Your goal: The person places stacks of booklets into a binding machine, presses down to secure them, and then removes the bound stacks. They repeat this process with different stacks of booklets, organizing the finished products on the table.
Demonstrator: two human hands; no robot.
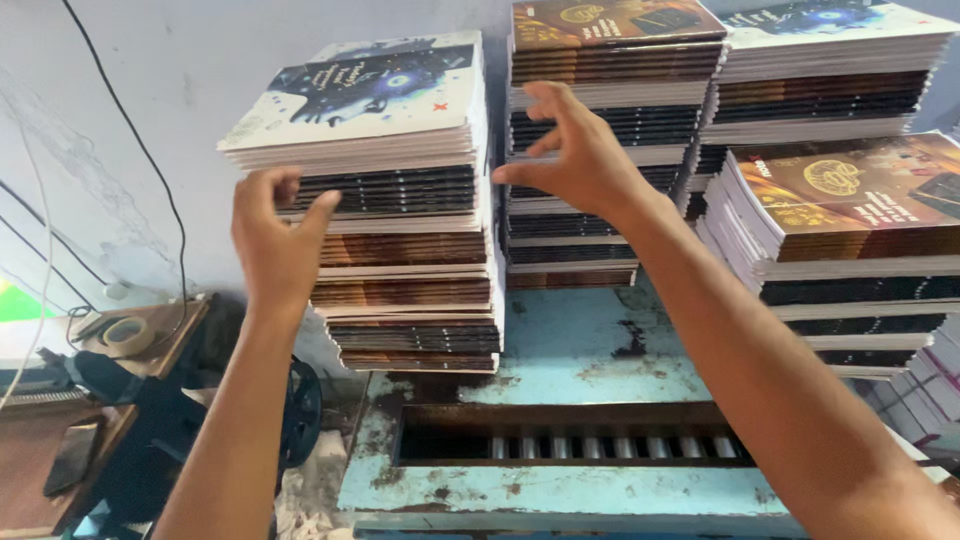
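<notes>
A tall stack of booklets (400, 240) with a white and dark blue cover on top stands on a worn light-blue machine table (590, 345). My left hand (272, 240) is raised at the stack's left side, fingers apart, close to or touching the spines. My right hand (575, 150) hovers at the stack's right edge, fingers spread and curled, holding nothing. Both forearms reach up from the bottom of the view.
More booklet stacks stand behind (610, 140) and to the right (850, 250), some with brown covers. A slot with metal rollers (570, 440) cuts the table's front. At the left a wooden shelf holds a tape roll (128, 335); black cables (150, 170) run down the wall.
</notes>
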